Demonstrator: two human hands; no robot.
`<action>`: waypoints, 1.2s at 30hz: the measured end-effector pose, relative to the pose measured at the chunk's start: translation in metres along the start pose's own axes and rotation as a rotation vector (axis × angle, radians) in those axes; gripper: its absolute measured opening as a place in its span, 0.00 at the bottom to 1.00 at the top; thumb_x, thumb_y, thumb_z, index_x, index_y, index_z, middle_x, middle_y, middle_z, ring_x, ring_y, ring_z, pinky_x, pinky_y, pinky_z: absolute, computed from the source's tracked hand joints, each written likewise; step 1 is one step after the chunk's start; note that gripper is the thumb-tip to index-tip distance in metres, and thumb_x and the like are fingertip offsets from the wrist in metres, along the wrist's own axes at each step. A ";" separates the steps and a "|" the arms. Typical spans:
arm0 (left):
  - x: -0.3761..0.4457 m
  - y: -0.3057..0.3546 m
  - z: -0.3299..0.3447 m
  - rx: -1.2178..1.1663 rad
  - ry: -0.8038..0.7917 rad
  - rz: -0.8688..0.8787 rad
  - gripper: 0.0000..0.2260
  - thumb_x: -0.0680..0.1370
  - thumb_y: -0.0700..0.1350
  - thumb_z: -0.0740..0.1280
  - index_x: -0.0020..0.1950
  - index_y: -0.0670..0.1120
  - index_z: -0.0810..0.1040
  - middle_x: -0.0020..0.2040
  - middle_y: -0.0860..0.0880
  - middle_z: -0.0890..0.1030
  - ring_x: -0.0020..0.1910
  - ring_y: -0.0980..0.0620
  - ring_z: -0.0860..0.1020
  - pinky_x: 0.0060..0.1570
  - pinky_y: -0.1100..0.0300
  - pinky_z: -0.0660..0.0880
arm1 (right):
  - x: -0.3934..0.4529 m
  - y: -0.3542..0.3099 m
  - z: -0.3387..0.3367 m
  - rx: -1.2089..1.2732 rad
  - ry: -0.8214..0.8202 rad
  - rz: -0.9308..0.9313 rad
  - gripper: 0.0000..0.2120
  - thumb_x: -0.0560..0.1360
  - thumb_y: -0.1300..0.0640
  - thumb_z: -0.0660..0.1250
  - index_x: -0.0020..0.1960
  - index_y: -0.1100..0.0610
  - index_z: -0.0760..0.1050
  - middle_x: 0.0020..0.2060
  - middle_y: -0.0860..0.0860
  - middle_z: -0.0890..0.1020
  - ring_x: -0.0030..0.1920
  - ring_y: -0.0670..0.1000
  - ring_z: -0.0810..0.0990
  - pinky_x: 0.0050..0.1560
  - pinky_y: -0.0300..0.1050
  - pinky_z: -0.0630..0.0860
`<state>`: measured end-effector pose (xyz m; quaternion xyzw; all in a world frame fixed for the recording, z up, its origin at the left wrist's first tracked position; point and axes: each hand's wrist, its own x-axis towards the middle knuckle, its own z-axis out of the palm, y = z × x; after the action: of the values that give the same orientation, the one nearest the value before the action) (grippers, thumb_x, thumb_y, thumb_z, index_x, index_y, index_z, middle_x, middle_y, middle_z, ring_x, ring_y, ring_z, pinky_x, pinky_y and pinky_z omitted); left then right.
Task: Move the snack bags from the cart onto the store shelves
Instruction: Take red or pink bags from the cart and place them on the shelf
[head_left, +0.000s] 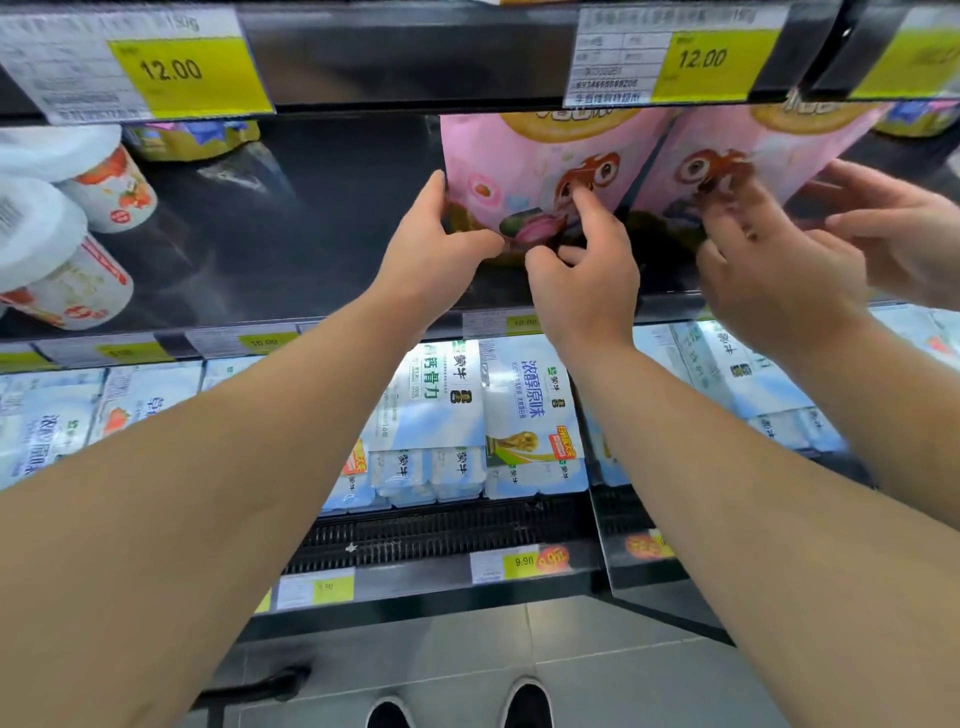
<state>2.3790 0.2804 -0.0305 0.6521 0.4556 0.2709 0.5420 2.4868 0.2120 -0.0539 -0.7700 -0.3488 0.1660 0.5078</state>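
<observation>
Two bare arms reach up from the bottom of the view, with two dark shoes on the grey floor below them. The left hand grips the left edge of a pink snack bag, thumb in front. The right hand pinches the bottom of the same bag, one finger pressed on its front. The bag stands on the middle shelf, near that shelf's front edge, with its top hidden behind the shelf above.

Just to the right there seems to be a mirror-like side panel, so the second pink bag and the other hands there look like reflections.

I think this one bag is almost in place and only needs letting go. No cart is in view, so I cannot tell how many bags are left.

Yellow price tags on the top shelf edge read 12.00. Lower tags read 10.00 and 9.90. White cups with red fruit pictures lie at the left end of the middle shelf. Blue and white milk packs with Chinese writing fill the shelf below.
</observation>
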 end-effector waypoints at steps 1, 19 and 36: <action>-0.001 -0.001 0.000 -0.004 0.009 -0.018 0.26 0.74 0.42 0.69 0.70 0.52 0.68 0.66 0.53 0.76 0.64 0.53 0.75 0.62 0.53 0.76 | -0.002 0.000 -0.002 -0.008 -0.010 0.002 0.32 0.72 0.58 0.66 0.75 0.50 0.65 0.70 0.48 0.69 0.61 0.49 0.75 0.63 0.51 0.75; -0.196 -0.072 -0.126 0.334 0.290 -0.255 0.22 0.79 0.50 0.67 0.72 0.52 0.70 0.71 0.53 0.73 0.70 0.53 0.70 0.63 0.59 0.66 | -0.151 -0.043 0.019 -0.501 -0.751 -0.379 0.30 0.75 0.55 0.66 0.75 0.53 0.62 0.72 0.50 0.68 0.72 0.53 0.65 0.70 0.47 0.62; -0.526 -0.167 -0.303 0.342 0.743 -0.574 0.13 0.73 0.41 0.71 0.57 0.46 0.80 0.51 0.52 0.81 0.53 0.52 0.79 0.54 0.60 0.73 | -0.436 -0.153 0.142 -0.484 -1.356 -0.858 0.25 0.74 0.54 0.68 0.70 0.55 0.70 0.66 0.51 0.74 0.67 0.54 0.70 0.66 0.50 0.69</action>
<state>1.8414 -0.0477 -0.0351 0.4395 0.8169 0.2461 0.2809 2.0373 0.0357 -0.0204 -0.3916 -0.8673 0.3059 0.0280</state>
